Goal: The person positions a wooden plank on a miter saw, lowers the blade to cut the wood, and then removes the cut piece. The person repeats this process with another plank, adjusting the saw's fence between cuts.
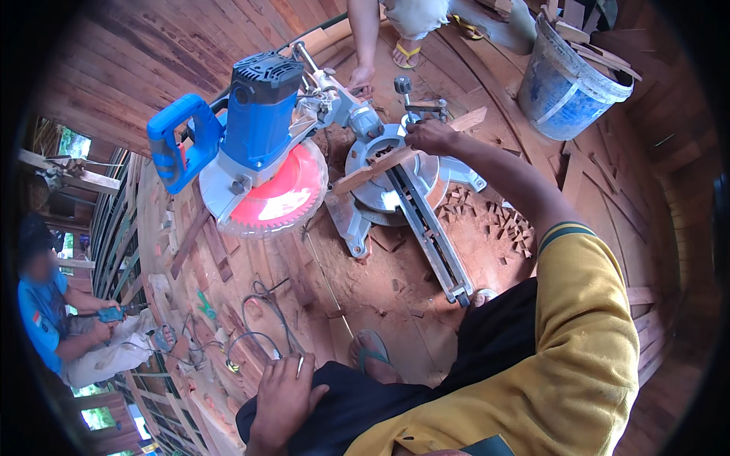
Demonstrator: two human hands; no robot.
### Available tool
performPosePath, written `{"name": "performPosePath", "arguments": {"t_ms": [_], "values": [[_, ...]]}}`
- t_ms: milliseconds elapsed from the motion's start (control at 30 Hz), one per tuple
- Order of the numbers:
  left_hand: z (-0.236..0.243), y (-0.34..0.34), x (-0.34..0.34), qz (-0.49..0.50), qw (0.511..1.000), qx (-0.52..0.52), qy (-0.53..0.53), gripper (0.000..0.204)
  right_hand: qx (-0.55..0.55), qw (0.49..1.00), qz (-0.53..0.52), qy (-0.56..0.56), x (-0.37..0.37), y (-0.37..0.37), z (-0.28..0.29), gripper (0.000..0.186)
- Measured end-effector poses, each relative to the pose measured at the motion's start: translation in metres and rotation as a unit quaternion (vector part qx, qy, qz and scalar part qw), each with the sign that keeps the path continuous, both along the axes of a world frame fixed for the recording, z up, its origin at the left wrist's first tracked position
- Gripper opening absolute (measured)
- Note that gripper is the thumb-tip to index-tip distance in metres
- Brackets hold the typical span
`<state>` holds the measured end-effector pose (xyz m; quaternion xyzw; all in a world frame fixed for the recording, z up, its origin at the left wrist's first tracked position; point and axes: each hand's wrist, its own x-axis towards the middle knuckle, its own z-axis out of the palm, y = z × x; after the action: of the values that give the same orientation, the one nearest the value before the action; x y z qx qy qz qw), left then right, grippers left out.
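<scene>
at one o'clock from the centre, a wooden strip (380, 164) is laid slantwise across the round turntable (368, 194) of a mitre saw, and the right hand (432, 139) is set over it with curled fingers; whether the strip is gripped or merely pressed cannot be told. at seven o'clock, the left hand (287, 394) is rested on the dark-trousered leg, and a slim pale stick (299, 366) is held between its fingers. the blue saw head (262, 125) is tilted toward ten o'clock, its toothed blade (281, 190) well apart from the strip. at twelve o'clock, a co-worker's hand (362, 79) is seen near the saw's rear. small wooden offcuts (508, 229) are scattered at three o'clock, and a blue bucket (570, 91) is filled with wood scraps at two. toward eight o'clock, a seated co-worker (72, 323) in a blue shirt is seen, a teal tool (111, 314) held in hand.
</scene>
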<state>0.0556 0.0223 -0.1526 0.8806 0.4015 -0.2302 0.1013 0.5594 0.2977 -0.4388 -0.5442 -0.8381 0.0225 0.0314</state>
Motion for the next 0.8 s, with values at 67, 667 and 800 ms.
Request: {"name": "performPosePath", "arguments": {"t_ms": [67,667,800], "values": [[0.0,0.003,0.003,-0.009,1.0,0.01,-0.021,0.062,0.031,0.999,0.022,0.038,0.005,0.001,-0.003,0.011],[0.042,0.075,0.021,-0.048,0.925,0.187,-0.327,0.074,0.004,0.983,0.175,0.056,-0.015,-0.168,0.019,0.014],[0.1,0.235,0.018,-0.01,0.799,0.458,-0.389,0.069,-0.027,0.991,0.117,0.051,-0.01,-0.241,0.045,0.009]]}}
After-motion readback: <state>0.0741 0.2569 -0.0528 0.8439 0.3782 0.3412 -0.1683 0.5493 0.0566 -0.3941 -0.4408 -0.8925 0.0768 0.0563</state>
